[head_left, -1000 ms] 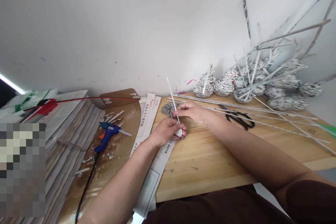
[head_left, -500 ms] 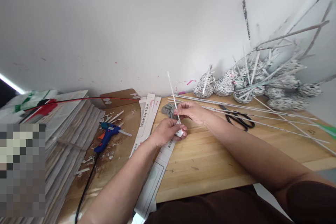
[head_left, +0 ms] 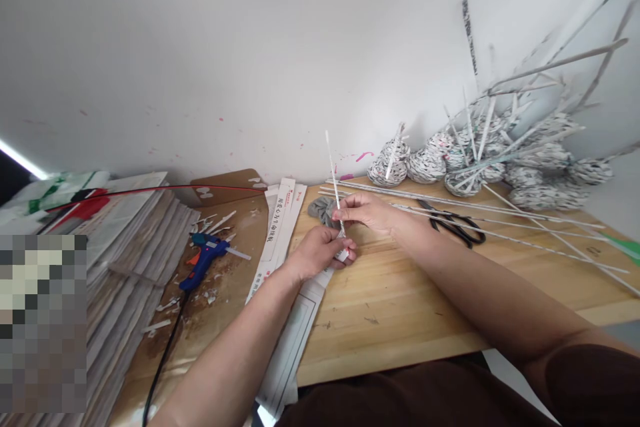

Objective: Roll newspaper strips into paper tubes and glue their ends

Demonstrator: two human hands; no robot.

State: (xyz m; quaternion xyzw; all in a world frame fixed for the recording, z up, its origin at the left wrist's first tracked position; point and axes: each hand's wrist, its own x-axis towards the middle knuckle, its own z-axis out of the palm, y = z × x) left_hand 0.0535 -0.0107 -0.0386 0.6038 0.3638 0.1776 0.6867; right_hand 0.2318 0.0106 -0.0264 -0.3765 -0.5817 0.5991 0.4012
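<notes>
A thin white paper tube (head_left: 333, 163) stands nearly upright between my hands, its top leaning slightly left. My right hand (head_left: 369, 212) pinches its lower part between thumb and fingers. Just below, my left hand (head_left: 320, 252) is closed round the bottom end, where a bit of white paper with a red mark shows at the fingers. Under my left forearm lie long printed paper strips (head_left: 280, 223), which run toward my lap. Right behind my hands sits a crumpled grey cloth (head_left: 319, 209).
On the right are black scissors (head_left: 457, 227), several long paper sticks (head_left: 525, 215) and woven paper shapes (head_left: 393, 163) against the wall. A blue glue gun (head_left: 203, 263) with a black cord lies left, beside a tall paper stack (head_left: 130, 267). The wooden tabletop (head_left: 400, 307) spreads before me.
The paper tube's top has tipped a little to the right and up, so it stands straighter. Both hands stay almost in place, still on the tube. The strips under my left arm have shifted slightly.
</notes>
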